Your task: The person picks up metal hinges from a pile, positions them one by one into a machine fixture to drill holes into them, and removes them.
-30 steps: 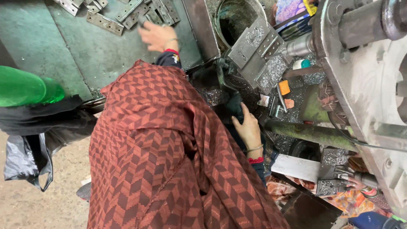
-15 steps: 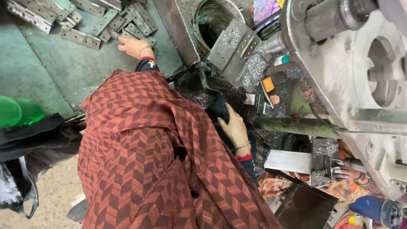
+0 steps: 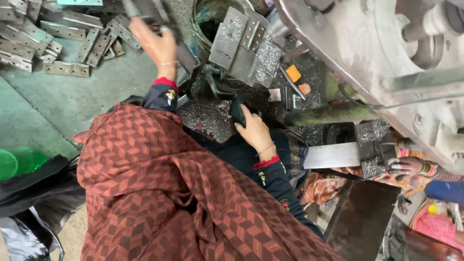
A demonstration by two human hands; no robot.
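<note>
My left hand is raised over the green bench, its fingers closed on a grey metal hinge plate that slants toward the machine. Lower down, my right hand grips a dark handle beside a block covered in metal chips. A hinged steel fixture stands just beyond both hands. A red-brown patterned shawl covers my arms and body.
Several loose hinge plates lie at the bench's top left. A large grey machine body fills the right side. Another person's hand with bangles rests on a chip-covered block at the right. A green bottle sits at the left edge.
My left hand has come up off the pile of plates with a hinge plate in it and moved toward the machine. My right hand stays on the dark handle.
</note>
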